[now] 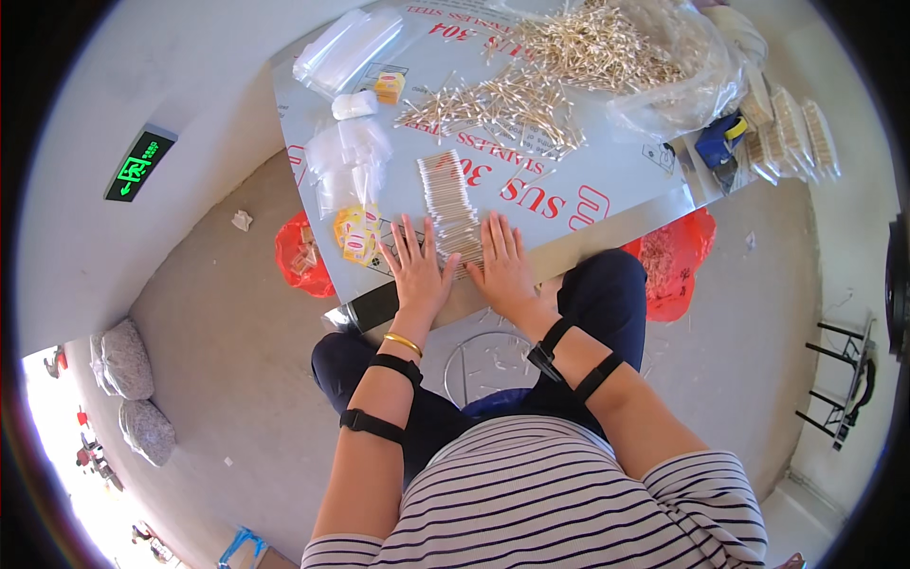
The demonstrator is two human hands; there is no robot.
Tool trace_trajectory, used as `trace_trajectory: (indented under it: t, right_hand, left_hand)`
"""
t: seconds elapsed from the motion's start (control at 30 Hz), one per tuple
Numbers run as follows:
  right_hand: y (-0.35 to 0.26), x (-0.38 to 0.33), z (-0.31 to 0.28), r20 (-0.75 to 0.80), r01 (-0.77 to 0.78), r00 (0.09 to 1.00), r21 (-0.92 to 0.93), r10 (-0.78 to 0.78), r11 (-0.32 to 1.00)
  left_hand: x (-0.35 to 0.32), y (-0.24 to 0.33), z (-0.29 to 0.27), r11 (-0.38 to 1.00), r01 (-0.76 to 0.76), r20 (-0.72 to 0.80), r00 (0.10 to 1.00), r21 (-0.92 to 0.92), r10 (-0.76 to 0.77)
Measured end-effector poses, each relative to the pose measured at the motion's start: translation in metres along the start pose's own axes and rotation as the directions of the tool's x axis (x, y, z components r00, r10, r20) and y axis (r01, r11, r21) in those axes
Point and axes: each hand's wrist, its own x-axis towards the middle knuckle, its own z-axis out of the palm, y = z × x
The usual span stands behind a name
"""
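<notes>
A long row of cotton swabs (447,194) lies side by side on the table (607,156), running away from its front edge. At the near end of this row, my left hand (418,275) rests along its left side with the fingers spread. Against the right side lies my right hand (504,270), flat, fingers stretched out. Both thumbs point inward at the nearest swabs. Left of the row are yellow-and-white printed cards (357,234) and a stack of clear plastic bags (349,156).
Loose swabs (517,109) are heaped at the far side, beside a large clear bag (697,81). Filled packs (791,133) and a blue tape dispenser (720,142) sit at the right. Red bags (301,256) hang below the table. Stuffed sacks (128,360) stand on the floor at left.
</notes>
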Motion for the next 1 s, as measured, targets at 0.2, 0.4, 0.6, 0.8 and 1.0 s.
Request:
trace_trajectory:
  t: [0.2, 0.4, 0.6, 0.8, 1.0]
  right_hand:
    - [0.008, -0.001, -0.005, -0.028, 0.028, 0.999, 0.095, -0.025, 0.995]
    - [0.006, -0.003, -0.005, -0.03, 0.034, 0.999, 0.09, -0.032, 0.995]
    - [-0.002, -0.004, -0.002, -0.041, 0.037, 0.999, 0.099, -0.033, 0.994]
    - [0.015, 0.013, -0.003, -0.061, 0.052, 0.997, 0.06, -0.048, 0.997]
    - [0.008, 0.016, 0.002, -0.039, 0.072, 0.997, -0.02, -0.073, 0.997]
  left_hand:
    - [-0.002, -0.004, -0.002, 0.993, 0.037, -0.016, 0.999, -0.114, -0.039]
    - [-0.02, -0.004, -0.007, 0.986, 0.076, 0.049, 0.996, -0.146, -0.07]
    - [-0.018, 0.014, -0.001, 0.995, 0.082, -0.013, 0.997, -0.059, -0.082]
    - [-0.018, 0.013, -0.002, 0.993, 0.09, 0.002, 0.996, -0.073, -0.09]
    - [-0.015, 0.017, 0.002, 0.993, 0.113, 0.004, 0.994, -0.028, -0.113]
